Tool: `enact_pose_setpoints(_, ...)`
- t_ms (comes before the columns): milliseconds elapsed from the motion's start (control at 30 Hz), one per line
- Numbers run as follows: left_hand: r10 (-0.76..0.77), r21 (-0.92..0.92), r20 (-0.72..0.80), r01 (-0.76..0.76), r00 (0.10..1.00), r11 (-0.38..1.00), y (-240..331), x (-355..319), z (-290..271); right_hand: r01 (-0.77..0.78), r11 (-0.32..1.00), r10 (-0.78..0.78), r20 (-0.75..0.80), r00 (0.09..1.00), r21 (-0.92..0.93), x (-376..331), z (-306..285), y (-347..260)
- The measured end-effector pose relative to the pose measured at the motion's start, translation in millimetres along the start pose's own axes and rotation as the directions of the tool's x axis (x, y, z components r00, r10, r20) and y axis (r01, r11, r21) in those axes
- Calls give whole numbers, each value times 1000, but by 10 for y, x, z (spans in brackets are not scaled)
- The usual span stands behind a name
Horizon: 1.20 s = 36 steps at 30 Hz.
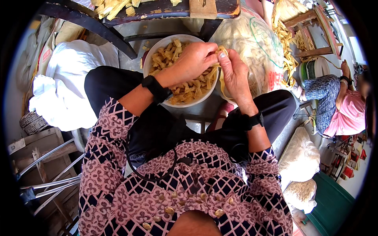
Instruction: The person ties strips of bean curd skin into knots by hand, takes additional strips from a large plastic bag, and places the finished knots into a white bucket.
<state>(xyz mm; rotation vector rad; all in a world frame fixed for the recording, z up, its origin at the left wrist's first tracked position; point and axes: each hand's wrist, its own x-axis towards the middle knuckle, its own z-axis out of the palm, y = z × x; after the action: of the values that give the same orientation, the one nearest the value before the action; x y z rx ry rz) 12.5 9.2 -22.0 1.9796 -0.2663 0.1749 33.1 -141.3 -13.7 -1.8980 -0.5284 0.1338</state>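
Note:
My left hand (195,59) reaches across a white basin (147,65), its fingers pinched at the basin's far right side. Against it, my right hand (235,72) is closed with the thumb on top. Between the fingertips of both hands is a pale yellow flat strip (221,49) of dried, leaf-like material. A length of it hangs below the right hand; its exact fold is partly hidden by the fingers. Many small folded yellow pieces (189,92) fill the basin, which stands between my knees.
Beyond the basin is a dark worn bench (157,7) with more yellow pieces. A big clear plastic bag (248,47) of pale strips stands to the right, beside a long yellow braid (289,51). A white sack (75,74) lies left. Another person (346,106) sits far right.

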Motion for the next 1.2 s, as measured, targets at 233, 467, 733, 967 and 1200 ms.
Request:
enact_pose_setpoints(233,-367,-727,169,367,915,581,280,8,-262,-108,928,81,90,993,356,-22,-160,-190)
enact_pose_setpoints(467,-397,-848,290,426,870,314,461,-48,-367,-129,958,95,141,985,255,-262,-440,-260)
enact_pose_setpoints(733,-359,-665,292,458,886,589,469,-58,-375,-123,945,105,74,992,304,-295,-380,-230)
enact_pose_setpoints(967,-275,-587,231,359,933,726,435,-61,-214,-91,948,39,172,984,304,-167,-228,-235)
enact_pose_setpoints(1200,-423,-647,161,419,891,637,393,-113,-262,-209,945,146,247,958,250,-269,-378,-290)
